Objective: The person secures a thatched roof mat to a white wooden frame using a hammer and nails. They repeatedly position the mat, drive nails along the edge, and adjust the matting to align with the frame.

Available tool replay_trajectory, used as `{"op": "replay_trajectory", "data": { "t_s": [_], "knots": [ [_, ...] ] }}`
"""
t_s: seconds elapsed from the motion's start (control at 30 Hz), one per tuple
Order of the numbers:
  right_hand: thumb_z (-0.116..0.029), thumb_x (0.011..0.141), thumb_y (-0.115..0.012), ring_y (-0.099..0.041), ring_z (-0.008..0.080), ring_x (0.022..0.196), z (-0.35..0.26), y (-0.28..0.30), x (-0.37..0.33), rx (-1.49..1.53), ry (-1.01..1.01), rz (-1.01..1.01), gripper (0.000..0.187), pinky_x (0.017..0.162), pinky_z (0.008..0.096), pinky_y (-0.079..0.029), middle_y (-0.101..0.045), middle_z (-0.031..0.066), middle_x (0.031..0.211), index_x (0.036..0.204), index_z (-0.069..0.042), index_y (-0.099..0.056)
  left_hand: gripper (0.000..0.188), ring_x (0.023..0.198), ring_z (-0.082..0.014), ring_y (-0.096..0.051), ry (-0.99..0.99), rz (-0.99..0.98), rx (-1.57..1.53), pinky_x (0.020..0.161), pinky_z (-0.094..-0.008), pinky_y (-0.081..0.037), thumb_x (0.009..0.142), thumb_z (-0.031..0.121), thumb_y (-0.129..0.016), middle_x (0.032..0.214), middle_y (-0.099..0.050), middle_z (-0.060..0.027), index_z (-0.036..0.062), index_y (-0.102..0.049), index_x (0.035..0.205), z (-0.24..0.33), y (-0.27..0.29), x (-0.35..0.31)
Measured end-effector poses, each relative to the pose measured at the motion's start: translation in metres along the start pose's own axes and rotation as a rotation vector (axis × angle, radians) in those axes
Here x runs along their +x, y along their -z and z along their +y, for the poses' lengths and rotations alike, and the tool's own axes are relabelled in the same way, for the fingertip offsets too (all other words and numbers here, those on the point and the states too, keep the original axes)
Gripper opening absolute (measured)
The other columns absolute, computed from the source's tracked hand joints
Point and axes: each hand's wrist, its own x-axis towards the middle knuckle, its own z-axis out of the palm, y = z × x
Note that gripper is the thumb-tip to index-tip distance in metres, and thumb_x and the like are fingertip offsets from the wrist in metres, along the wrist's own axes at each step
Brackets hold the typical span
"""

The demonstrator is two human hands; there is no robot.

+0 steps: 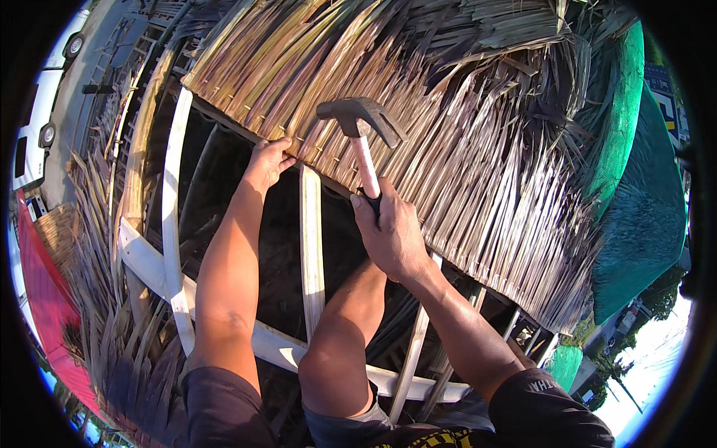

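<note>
A claw hammer (361,119) with a dark metal head and a pale handle is raised over the palm-leaf thatch. My right hand (392,228) wraps round the lower, black end of its handle. The thatch panel (358,75) has stitched leaves along its lower edge. On that edge my left hand (270,160) grips the thatch, thumb on top and fingers bent at the rim; the underside of the grip is hidden. Close by my left hand, the top of a pale wooden rafter (311,246) runs under the panel's edge.
Pale wooden strips (173,201) and a curved wooden beam (276,347) frame the open roof around my bent knee (340,351). Dry thatch (127,336) hangs at the left, near a red roof (48,291). Green netting (624,127) lies at the right. White vehicles (37,123) stand far left.
</note>
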Motion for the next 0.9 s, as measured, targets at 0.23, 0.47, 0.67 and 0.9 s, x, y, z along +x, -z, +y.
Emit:
{"op": "replay_trajectory", "data": {
  "t_s": [0.23, 0.47, 0.67, 0.9],
  "knots": [
    [-0.020, 0.099, -0.058, -0.064, 0.0522, 0.075, -0.013, -0.015, 0.044, -0.347, -0.176, -0.249, 0.026, 0.064, 0.0545, -0.053, -0.064, 0.0321, 0.076, 0.099, 0.004, -0.050, 0.009, 0.086, -0.0187, -0.065, 0.062, 0.029, 0.046, 0.077, -0.0366, -0.057, 0.095, 0.014, -0.067, 0.095, -0.069, -0.0047, 0.0094, -0.067, 0.103, 0.002, -0.002, 0.000],
    [-0.014, 0.098, -0.058, -0.065, 0.0495, 0.075, -0.008, -0.018, 0.017, 0.338, 0.018, 0.327, 0.020, 0.061, 0.0514, -0.050, -0.063, 0.0279, 0.075, 0.102, 0.001, -0.047, 0.011, 0.089, -0.0187, -0.064, 0.036, 0.065, 0.047, 0.080, -0.0371, -0.054, 0.095, 0.015, -0.066, 0.097, -0.069, -0.0038, 0.0089, -0.067, 0.104, 0.001, -0.007, 0.001],
    [-0.019, 0.099, -0.057, -0.064, 0.0519, 0.076, 0.005, -0.017, 0.030, -0.144, -0.037, 0.075, 0.023, 0.065, 0.0566, -0.051, -0.063, 0.0316, 0.077, 0.103, 0.003, -0.050, 0.034, 0.096, -0.0227, -0.062, 0.053, 0.104, 0.046, 0.078, -0.0450, -0.052, 0.092, 0.014, -0.071, 0.108, -0.065, -0.0043, 0.0146, -0.055, 0.122, -0.001, -0.010, 0.003],
    [-0.029, 0.097, -0.055, -0.066, 0.0499, 0.093, 0.030, -0.038, 0.028, -0.335, -0.345, -0.259, 0.035, 0.079, 0.0560, -0.052, -0.066, 0.0348, 0.091, 0.103, 0.005, -0.059, 0.017, 0.093, -0.0180, -0.062, 0.039, 0.145, 0.127, 0.077, -0.0408, -0.053, 0.092, 0.022, -0.073, 0.094, -0.066, -0.0021, 0.0132, -0.065, 0.104, -0.002, -0.015, -0.002]
  ]
}}
